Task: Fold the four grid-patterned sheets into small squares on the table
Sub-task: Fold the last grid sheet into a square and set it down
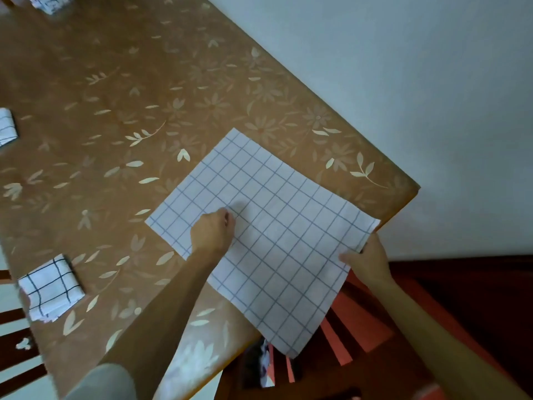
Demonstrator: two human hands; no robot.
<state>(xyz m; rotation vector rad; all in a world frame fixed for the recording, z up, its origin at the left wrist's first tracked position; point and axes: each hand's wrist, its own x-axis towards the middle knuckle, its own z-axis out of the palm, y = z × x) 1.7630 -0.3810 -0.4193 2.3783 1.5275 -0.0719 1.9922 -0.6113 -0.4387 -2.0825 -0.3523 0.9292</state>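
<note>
A large white sheet with a thin blue grid (277, 226) lies spread on the brown floral table (115, 111), and its near part hangs past the table edge. My left hand (215, 230) rests on the sheet's left half with the fingers curled under. My right hand (367, 262) pinches the sheet's right edge near its corner. Three folded grid sheets lie apart on the table: one at the near left (52, 287), one at the left edge (7, 127), one at the far top left (50, 2).
A pale wall (403, 82) runs along the table's far right edge. Below the table's near corner is a dark floor with red-orange slats (354, 313). A dark wooden chair back (14, 356) stands at the bottom left.
</note>
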